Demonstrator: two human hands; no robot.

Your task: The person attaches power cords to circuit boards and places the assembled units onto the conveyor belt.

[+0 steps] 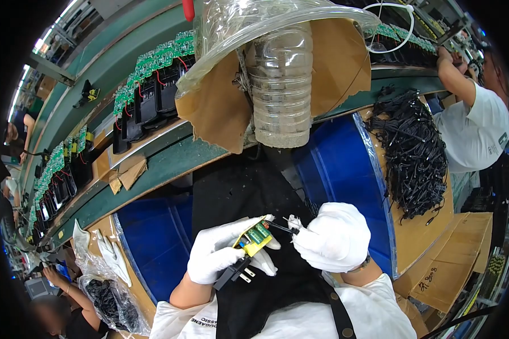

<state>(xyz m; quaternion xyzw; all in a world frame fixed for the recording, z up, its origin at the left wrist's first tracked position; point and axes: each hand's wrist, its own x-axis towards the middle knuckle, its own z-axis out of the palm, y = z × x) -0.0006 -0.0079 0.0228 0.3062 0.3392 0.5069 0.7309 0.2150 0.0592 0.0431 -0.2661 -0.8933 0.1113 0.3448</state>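
Observation:
My left hand [218, 251], in a white glove, grips the unhoused insides of a plug-in power adapter. Its small green circuit board with a yellow transformer [255, 239] faces up between thumb and fingers. Below it hangs the black plug part [233, 275] with two metal prongs. My right hand [335, 237], also white-gloved, is closed just to the right and pinches a thin black cable [281, 227]. The cable's far end is at the upper edge of the board; whether it is attached I cannot tell.
A pile of black cables [410, 152] lies on cardboard at the right. A clear plastic bottle [283, 85] hangs ahead. Rows of green boards with black housings [152, 101] line the conveyor [169, 161]. White gloves [114, 260] lie at left. Other people work on both sides.

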